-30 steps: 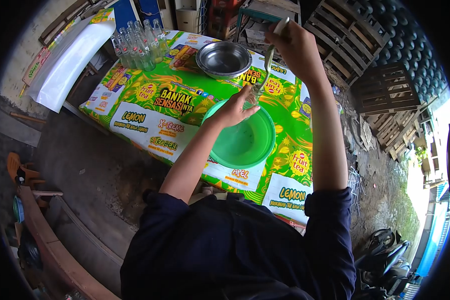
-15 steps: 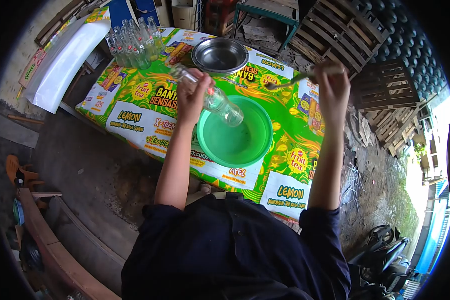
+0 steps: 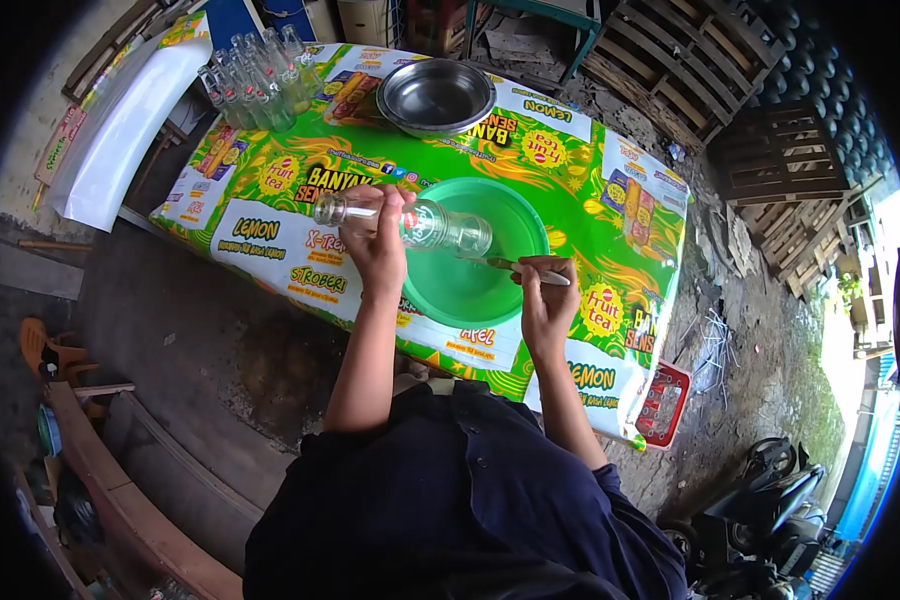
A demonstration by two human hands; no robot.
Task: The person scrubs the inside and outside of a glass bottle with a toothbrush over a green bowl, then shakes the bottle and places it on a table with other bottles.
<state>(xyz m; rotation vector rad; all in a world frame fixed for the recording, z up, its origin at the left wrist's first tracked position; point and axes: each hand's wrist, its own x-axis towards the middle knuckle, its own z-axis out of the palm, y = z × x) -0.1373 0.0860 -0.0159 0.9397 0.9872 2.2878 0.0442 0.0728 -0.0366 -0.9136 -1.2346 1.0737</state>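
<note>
My left hand (image 3: pixel 378 240) is wrapped round a clear glass bottle (image 3: pixel 430 228) with red and white lettering. The bottle lies nearly level above a green plastic basin (image 3: pixel 450 300). My right hand (image 3: pixel 550 300) grips a slim tool (image 3: pixel 542 274) with a pale handle and a narrow dark tip; its exact kind I cannot tell. That tip is right at the bottle's right end, over the basin's right side.
A metal bowl (image 3: pixel 436 95) stands behind the basin on the table with its printed green cover (image 3: pixel 430 165). Several glass bottles (image 3: pixel 260 85) are grouped at the far left corner. Beside the table's right front corner is a red crate (image 3: pixel 665 405). Wooden pallets (image 3: pixel 690 60) lean beyond.
My right hand has come down and left, bringing the tool from beyond the basin to the bottle's end. My left hand has lowered slightly and turned the bottle closer to level.
</note>
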